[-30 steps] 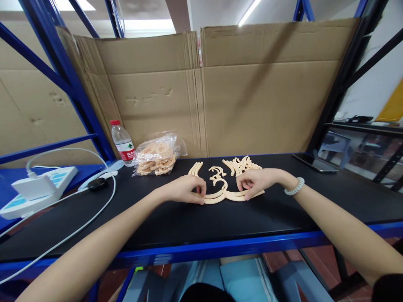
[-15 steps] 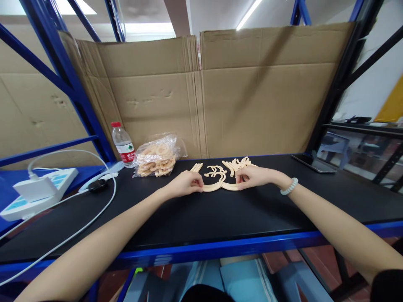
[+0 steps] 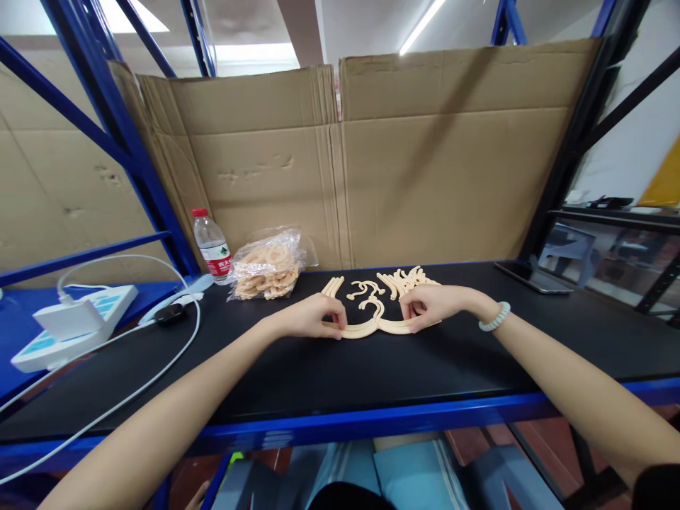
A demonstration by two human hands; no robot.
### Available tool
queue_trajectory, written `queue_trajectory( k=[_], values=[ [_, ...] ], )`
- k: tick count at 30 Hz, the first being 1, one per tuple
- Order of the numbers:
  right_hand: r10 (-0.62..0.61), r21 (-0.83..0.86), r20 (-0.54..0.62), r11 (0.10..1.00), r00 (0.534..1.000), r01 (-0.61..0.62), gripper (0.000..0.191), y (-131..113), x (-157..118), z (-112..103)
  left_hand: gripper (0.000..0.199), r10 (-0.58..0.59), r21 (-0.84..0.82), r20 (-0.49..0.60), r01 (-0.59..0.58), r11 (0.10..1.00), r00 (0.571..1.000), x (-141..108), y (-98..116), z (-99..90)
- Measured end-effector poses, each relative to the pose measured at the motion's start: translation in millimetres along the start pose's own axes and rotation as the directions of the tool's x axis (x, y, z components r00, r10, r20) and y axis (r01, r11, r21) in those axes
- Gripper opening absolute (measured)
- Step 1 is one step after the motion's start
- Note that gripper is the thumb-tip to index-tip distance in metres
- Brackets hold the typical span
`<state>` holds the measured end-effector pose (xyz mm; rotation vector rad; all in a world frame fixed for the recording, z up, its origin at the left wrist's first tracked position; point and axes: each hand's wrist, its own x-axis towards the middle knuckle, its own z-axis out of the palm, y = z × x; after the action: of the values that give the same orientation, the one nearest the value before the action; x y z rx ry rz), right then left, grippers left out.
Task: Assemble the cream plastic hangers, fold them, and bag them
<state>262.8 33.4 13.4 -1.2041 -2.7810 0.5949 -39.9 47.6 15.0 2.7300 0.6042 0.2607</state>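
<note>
A cream plastic clothes hanger [image 3: 361,330] lies on the black tabletop with its hook [image 3: 378,309] pointing away from me. My left hand [image 3: 317,316] is closed round its left arm, thumb and fingers pinching it near the end. On the opposite side, my right hand [image 3: 433,306] grips the right arm, whose tip shows past the fingers. Just behind the hanger are loose cream hook pieces [image 3: 366,287]. Several slim cream arm pieces [image 3: 333,285] lie beyond my left hand, and a pile of similar pieces [image 3: 404,279] sits behind my right hand.
A clear bag of cream plastic parts [image 3: 270,265] and a red-capped water bottle [image 3: 212,244] stand at the back left. A power strip [image 3: 74,329] with a white cable is at far left. A dark flat device [image 3: 534,277] lies at right. Cardboard [image 3: 425,163] walls the back.
Both hands have drawn the hanger a little toward me, so its hook now stands apart from the loose hook pieces behind. The grip on both arms stays.
</note>
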Motion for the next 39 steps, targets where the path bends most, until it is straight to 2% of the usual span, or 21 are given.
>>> queue_trajectory(
  k=[6,8,11,14,17,21,25,27,29,34,39],
  values=[
    [-0.018,0.008,-0.002,1.0,1.0,0.018,0.021,3,-1,0,0.014,-0.021,-0.05,-0.017,0.02,0.999,1.0,-2,-3,-2.5],
    [-0.026,0.015,-0.023,1.0,0.999,0.027,0.019,7,0,0,0.015,-0.051,-0.07,-0.059,0.047,0.996,0.997,-3,-4,-3.8],
    [-0.007,0.032,-0.122,0.999,0.993,0.011,0.016,11,1,-1,0.015,-0.14,-0.065,-0.169,0.13,0.989,0.976,-3,-8,-5.2],
    [0.015,0.046,-0.24,0.999,0.971,-0.004,0.016,13,3,-2,0.016,-0.258,-0.044,-0.282,0.256,0.966,0.924,-5,-19,-5.3],
    [0.027,0.052,-0.367,0.999,0.93,-0.009,0.017,16,7,-1,0.014,-0.339,-0.022,-0.381,0.358,0.934,0.861,-6,-35,-4.3],
    [0.053,0.019,-0.516,0.999,0.855,-0.051,0.02,22,11,0,0.015,-0.387,-0.026,-0.47,0.426,0.904,0.793,-9,-55,-4.1],
    [0.075,0.003,-0.611,0.996,0.788,-0.093,0.023,27,14,2,0.018,-0.426,-0.032,-0.538,0.487,0.873,0.728,-13,-69,-5.4],
    [0.084,-0.003,-0.638,0.994,0.765,-0.112,0.024,29,15,2,0.02,-0.44,-0.038,-0.548,0.504,0.863,0.712,-14,-73,-4.3],
    [0.091,-0.007,-0.647,0.992,0.757,-0.125,0.024,31,16,4,0.02,-0.442,-0.04,-0.537,0.502,0.864,0.718,-14,-74,-1.2],
    [0.098,0.006,-0.63,0.993,0.77,-0.122,0.021,34,21,10,0.021,-0.394,-0.012,-0.476,0.442,0.897,0.786,-7,-69,11.3],
    [0.079,0.02,-0.568,0.996,0.819,-0.083,0.015,31,34,16,0.022,-0.371,0.032,-0.481,0.439,0.898,0.795,-2,-65,17.9]
  ],
)
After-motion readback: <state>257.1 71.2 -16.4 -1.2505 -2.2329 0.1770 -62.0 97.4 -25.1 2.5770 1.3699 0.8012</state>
